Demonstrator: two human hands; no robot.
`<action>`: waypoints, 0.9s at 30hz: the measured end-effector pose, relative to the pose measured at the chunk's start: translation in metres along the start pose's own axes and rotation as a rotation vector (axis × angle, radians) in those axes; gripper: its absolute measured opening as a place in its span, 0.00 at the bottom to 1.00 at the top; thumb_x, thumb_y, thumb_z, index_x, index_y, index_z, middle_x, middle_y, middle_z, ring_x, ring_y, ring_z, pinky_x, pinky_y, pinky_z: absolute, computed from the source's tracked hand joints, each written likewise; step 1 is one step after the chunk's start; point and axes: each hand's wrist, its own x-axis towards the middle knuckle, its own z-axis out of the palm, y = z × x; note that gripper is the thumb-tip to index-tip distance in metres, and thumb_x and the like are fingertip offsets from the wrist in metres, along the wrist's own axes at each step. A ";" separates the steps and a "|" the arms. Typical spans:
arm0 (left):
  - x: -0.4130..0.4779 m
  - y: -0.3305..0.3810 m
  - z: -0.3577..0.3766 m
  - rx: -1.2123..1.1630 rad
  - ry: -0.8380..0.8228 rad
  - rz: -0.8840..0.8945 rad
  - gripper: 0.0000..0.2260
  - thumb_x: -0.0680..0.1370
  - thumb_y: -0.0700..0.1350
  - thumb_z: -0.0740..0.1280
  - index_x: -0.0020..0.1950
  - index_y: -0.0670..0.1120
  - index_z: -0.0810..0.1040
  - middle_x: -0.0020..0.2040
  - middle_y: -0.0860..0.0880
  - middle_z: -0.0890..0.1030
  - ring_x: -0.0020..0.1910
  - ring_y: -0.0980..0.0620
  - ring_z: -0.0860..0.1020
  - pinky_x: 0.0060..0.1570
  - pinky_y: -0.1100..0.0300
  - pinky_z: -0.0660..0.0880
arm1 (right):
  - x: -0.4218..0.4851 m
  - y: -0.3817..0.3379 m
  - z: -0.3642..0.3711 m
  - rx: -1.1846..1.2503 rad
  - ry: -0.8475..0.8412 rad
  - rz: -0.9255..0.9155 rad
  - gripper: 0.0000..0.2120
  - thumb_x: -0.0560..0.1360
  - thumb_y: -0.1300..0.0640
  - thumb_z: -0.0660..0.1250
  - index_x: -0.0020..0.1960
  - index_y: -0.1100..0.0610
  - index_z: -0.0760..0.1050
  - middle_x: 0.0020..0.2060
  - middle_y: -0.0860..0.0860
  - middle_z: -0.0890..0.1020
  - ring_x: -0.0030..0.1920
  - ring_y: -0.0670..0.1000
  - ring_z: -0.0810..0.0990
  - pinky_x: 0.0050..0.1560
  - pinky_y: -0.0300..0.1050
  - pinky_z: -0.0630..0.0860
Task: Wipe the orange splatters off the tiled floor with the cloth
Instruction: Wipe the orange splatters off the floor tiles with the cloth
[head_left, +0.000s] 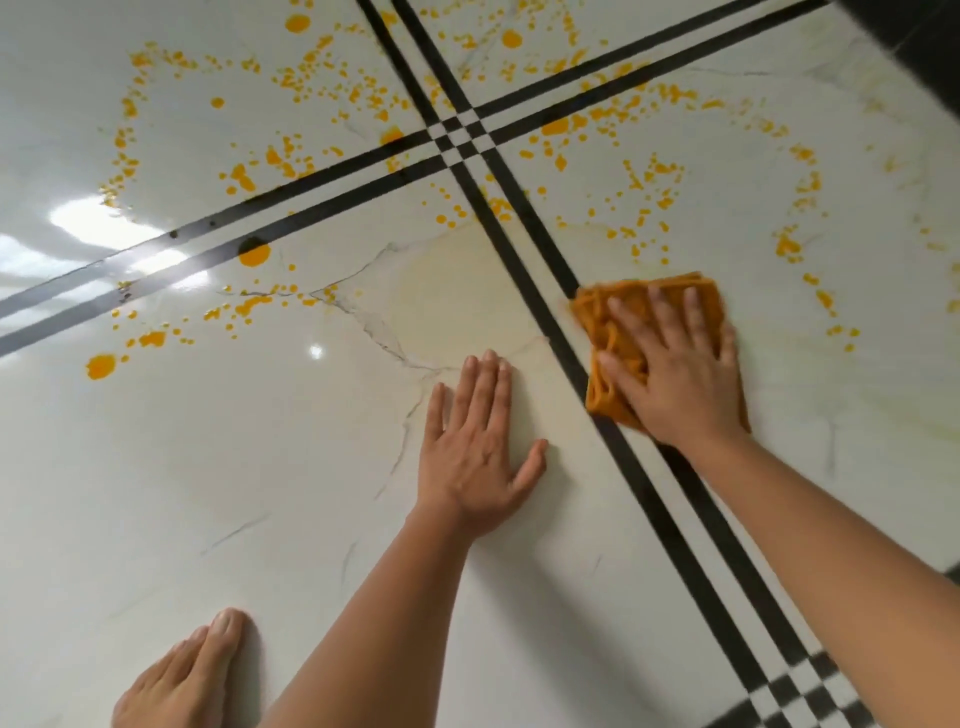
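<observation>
The white tiled floor (208, 467) is shining, with black stripes (337, 210) crossing it. Orange splatters (254, 254) are lying all over its far part. The left hand (478, 447) is resting flat on the floor, fingers straight. The right hand (675, 374) is pressing the orange cloth (589, 312) down beside the stripes, fingers spread out flat. A bare foot (182, 680) is standing near the bottom edge.

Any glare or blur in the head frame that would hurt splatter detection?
Head view: strong light glare on the glossy floor at left, washing out splatters beside it; cloth edges under the right hand slightly motion-blurred; soft arm shadows; rest reasonably sharp.
</observation>
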 end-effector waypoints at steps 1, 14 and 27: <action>0.001 0.005 0.002 -0.004 0.004 -0.023 0.35 0.76 0.63 0.47 0.76 0.44 0.45 0.77 0.46 0.46 0.75 0.47 0.43 0.71 0.52 0.37 | 0.006 0.002 -0.001 0.009 0.016 0.119 0.33 0.71 0.31 0.42 0.74 0.39 0.53 0.76 0.48 0.54 0.75 0.58 0.51 0.69 0.66 0.50; 0.056 0.117 0.021 0.048 -0.017 0.185 0.33 0.76 0.62 0.44 0.76 0.46 0.45 0.75 0.49 0.43 0.74 0.51 0.41 0.70 0.52 0.35 | -0.048 0.108 0.004 -0.023 0.096 0.018 0.30 0.74 0.33 0.47 0.74 0.40 0.56 0.75 0.49 0.59 0.75 0.58 0.55 0.68 0.66 0.54; 0.090 0.212 0.033 0.154 -0.113 0.312 0.36 0.70 0.64 0.33 0.75 0.49 0.35 0.76 0.52 0.35 0.74 0.53 0.35 0.70 0.52 0.35 | -0.078 0.241 -0.014 -0.008 0.024 0.182 0.30 0.74 0.33 0.40 0.74 0.38 0.47 0.76 0.47 0.53 0.76 0.55 0.48 0.72 0.62 0.49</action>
